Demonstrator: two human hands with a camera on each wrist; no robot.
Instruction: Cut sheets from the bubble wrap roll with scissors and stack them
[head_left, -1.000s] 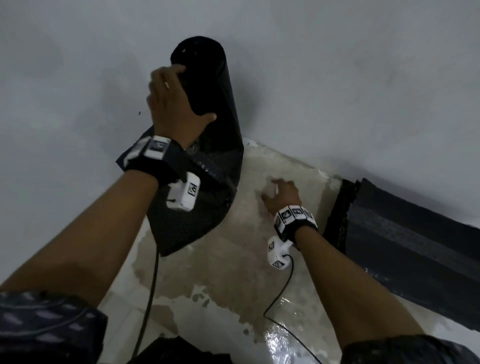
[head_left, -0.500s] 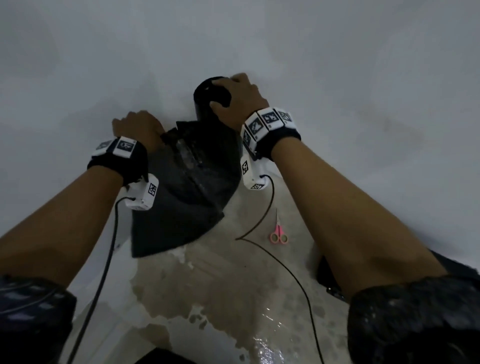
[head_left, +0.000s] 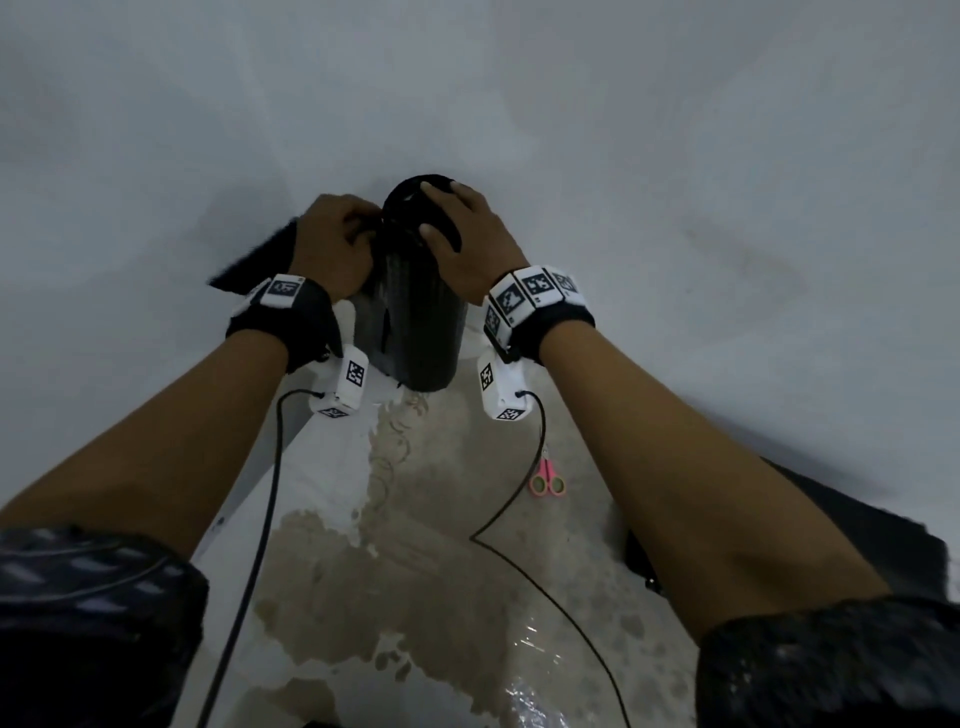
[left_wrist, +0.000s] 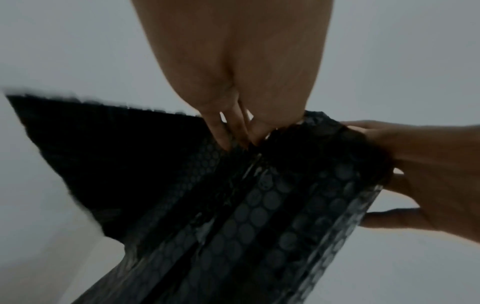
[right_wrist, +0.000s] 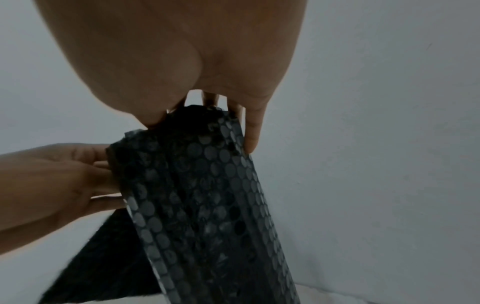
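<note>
A black bubble wrap roll (head_left: 415, 322) stands upright on the floor against a pale wall. My right hand (head_left: 462, 234) grips the roll's top end, fingers curled over its rim; the same roll (right_wrist: 207, 195) fills the right wrist view. My left hand (head_left: 337, 244) pinches the loose sheet edge (left_wrist: 116, 164) beside the roll's top, where the flap spreads out to the left. Pink scissors (head_left: 546, 480) lie on the floor under my right forearm, untouched.
A dark stack of cut bubble wrap (head_left: 857, 530) lies on the floor at right, partly behind my right arm. The floor (head_left: 415, 571) has stained, wet-looking patches. Wrist camera cables (head_left: 270, 493) trail down toward me. The wall is close behind the roll.
My right hand left the scissors on the floor and rose to grip the roll's top. My left hand shifted from the roll's top to the loose edge; the hanging flap was drawn up.
</note>
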